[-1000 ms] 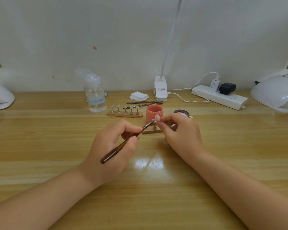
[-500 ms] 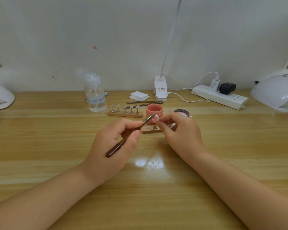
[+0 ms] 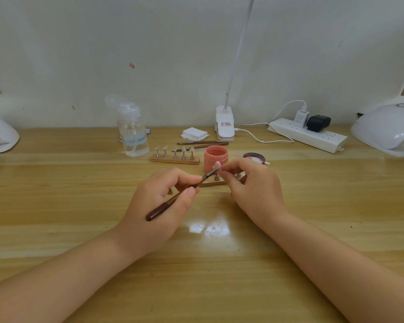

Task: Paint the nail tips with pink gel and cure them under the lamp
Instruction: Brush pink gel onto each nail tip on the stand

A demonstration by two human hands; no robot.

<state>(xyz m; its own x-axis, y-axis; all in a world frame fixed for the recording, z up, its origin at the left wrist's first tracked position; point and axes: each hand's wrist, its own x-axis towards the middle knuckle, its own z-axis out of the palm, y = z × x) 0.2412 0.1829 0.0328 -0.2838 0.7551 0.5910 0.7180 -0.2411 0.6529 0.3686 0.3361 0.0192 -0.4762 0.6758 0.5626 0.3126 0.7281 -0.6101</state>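
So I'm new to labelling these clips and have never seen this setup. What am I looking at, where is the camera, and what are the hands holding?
There is no machine here: a person works with two bare hands, filmed by a camera worn on the head, looking forward and down at a wooden table. The left hand grips a dark-handled brush, whose tip meets a small pink nail tip pinched by the right hand. Behind them stand an open pink gel jar, its lid, and a wooden strip of nail tips on stands. Further back are a clear pump bottle, white pads, a clip lamp, a power strip and a white curing lamp on the right.
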